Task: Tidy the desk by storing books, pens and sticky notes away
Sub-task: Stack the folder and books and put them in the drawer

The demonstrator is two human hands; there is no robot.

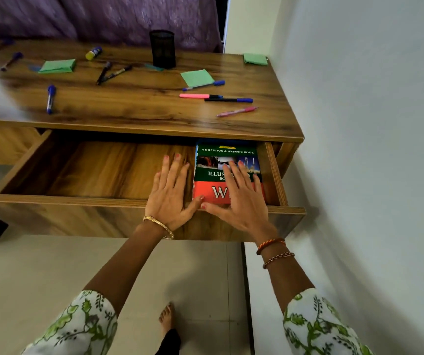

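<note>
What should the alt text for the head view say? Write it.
Both hands, left hand and right hand, rest flat over an open wooden drawer, the right on a question-and-answer book at its right end. Pens, green sticky notes and a black mesh pen holder sit on the desk above.

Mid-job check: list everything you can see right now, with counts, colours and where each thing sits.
Desk: 1, wood, against the wall.
Drawer: 1, wood, pulled open.
Book: 1, green and red, drawer's right end.
Sticky note pads: 3, green, desktop.
Pens and markers: about 10, mostly blue, pink, black, scattered on desktop.
Glue stick: 1, yellow-blue, desktop rear.
Pen holder: 1, black mesh, desktop rear.
Left hand: flat, open, over drawer.
Right hand: flat, open, on book.
</note>
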